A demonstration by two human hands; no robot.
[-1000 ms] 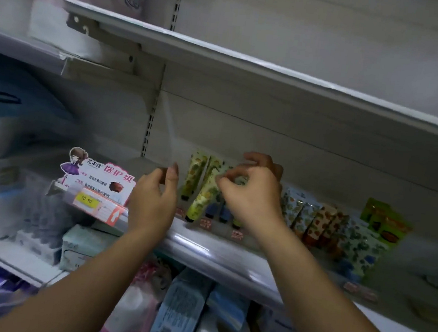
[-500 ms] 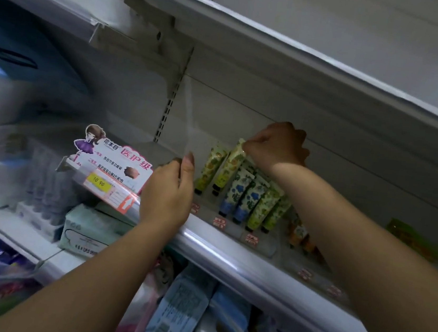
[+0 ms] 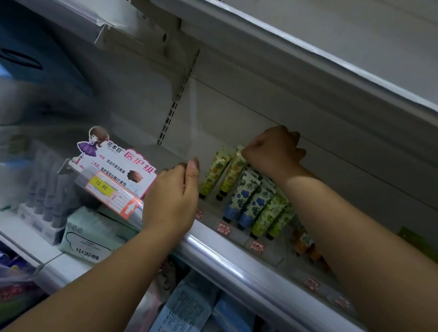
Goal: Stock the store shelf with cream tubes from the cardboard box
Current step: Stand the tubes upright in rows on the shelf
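Far back on the store shelf [image 3: 228, 258], pinches the flat crimped end of a yellow floral cream tube [image 3: 234, 177] with the right hand [image 3: 272, 151], grip closed on it, apparently to lean it cap-down beside a matching tube [image 3: 216, 171]. Hovers the left hand [image 3: 172, 196], loosely curled and seemingly empty, above the glossy front rail, near a stiff promo card [image 3: 121, 165]. Shows soft printed tubes with dark caps; no cardboard box in view.

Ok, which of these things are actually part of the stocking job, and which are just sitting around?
Job: right hand gripping the yellow tube; blue-flowered tubes; green tubes; shelf; left hand beside them, holding nothing.
Lying about: promo card; price tag; tissue pack; packets below.
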